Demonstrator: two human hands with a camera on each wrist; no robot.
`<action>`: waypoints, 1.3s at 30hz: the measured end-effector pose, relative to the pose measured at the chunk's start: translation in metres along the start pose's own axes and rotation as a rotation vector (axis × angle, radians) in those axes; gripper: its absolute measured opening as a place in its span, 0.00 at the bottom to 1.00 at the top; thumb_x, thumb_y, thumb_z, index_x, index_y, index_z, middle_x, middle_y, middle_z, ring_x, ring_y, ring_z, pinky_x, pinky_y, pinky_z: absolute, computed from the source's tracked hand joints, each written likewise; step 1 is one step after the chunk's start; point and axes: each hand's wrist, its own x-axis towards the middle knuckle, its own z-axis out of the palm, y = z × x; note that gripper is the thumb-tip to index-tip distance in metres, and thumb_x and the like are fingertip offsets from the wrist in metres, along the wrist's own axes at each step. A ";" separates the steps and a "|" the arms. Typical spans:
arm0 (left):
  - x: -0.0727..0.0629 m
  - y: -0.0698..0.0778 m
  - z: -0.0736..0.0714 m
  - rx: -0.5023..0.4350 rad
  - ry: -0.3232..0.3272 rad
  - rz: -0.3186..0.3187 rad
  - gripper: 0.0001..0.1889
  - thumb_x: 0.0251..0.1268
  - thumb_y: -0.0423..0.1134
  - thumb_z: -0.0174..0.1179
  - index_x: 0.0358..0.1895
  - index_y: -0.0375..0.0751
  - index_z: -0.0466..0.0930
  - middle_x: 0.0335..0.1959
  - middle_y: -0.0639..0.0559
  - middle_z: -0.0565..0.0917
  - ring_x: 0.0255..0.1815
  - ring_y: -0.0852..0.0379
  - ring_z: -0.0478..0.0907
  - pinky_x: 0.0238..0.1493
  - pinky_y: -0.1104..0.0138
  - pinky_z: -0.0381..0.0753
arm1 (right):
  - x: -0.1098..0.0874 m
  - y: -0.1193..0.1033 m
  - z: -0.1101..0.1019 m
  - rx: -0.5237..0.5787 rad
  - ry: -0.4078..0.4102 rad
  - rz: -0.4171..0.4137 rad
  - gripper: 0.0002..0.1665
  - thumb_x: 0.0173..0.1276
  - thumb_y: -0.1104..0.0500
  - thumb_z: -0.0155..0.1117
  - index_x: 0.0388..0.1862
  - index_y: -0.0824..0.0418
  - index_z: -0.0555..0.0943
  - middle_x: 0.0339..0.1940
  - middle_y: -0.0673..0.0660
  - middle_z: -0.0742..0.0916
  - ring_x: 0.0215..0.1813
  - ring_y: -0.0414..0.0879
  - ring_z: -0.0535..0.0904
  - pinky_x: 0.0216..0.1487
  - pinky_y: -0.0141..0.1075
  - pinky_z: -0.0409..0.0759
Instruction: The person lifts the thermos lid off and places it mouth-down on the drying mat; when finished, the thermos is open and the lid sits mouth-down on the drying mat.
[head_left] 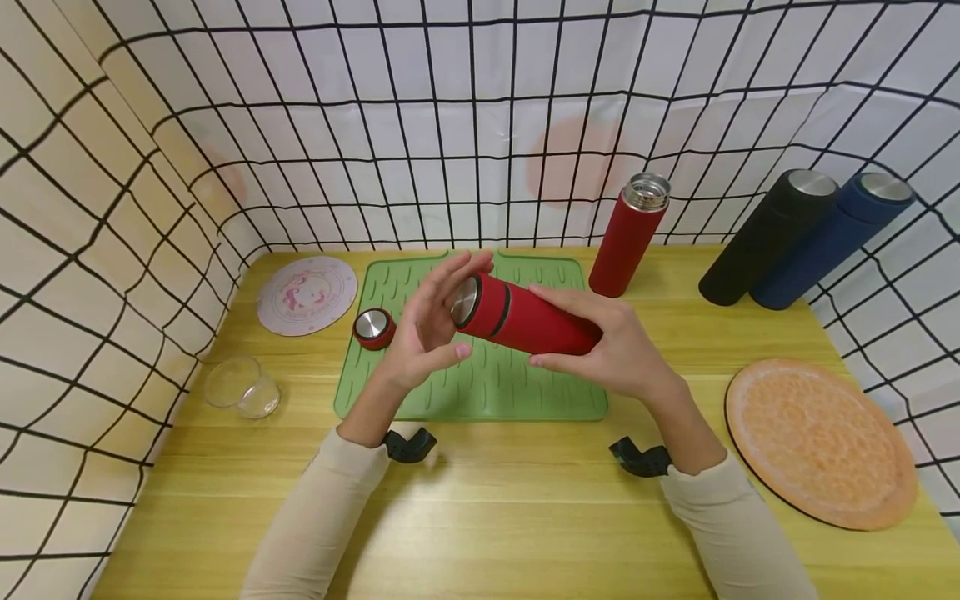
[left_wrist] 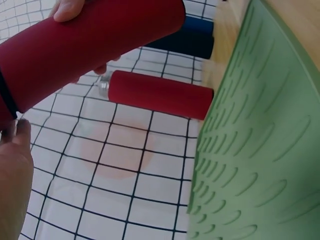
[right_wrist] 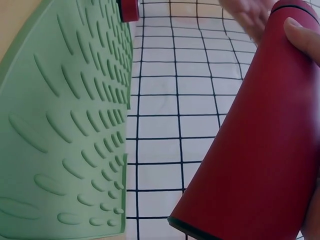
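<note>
A red thermos (head_left: 547, 321) is held tilted above the green drying mat (head_left: 480, 400), its steel-topped lid (head_left: 467, 302) pointing left. The right hand (head_left: 611, 337) grips its body, with the thumb on the near side and the fingers on the far side. Beside the lid, the left hand (head_left: 431, 321) has its fingers extended and its thumb apart; whether a fingertip touches the lid is hard to tell. On the mat's left part lies a separate red lid (head_left: 373, 328). A second red thermos (head_left: 628, 242), uncapped with a steel mouth, stands behind the right hand.
To the right stand a black thermos (head_left: 765, 242) and a blue thermos (head_left: 832, 242), both capped. An orange round mat (head_left: 821, 442) lies at the front right. On the left are a pink round mat (head_left: 307, 296) and a clear glass (head_left: 243, 388). Black wire grid (head_left: 472, 125) surrounds the table.
</note>
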 end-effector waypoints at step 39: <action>-0.003 0.006 -0.005 0.100 0.023 -0.127 0.34 0.63 0.36 0.71 0.73 0.44 0.72 0.76 0.42 0.69 0.75 0.42 0.66 0.69 0.58 0.77 | 0.000 0.003 -0.005 -0.028 -0.035 -0.004 0.48 0.52 0.55 0.86 0.73 0.46 0.77 0.61 0.51 0.86 0.58 0.45 0.79 0.48 0.40 0.87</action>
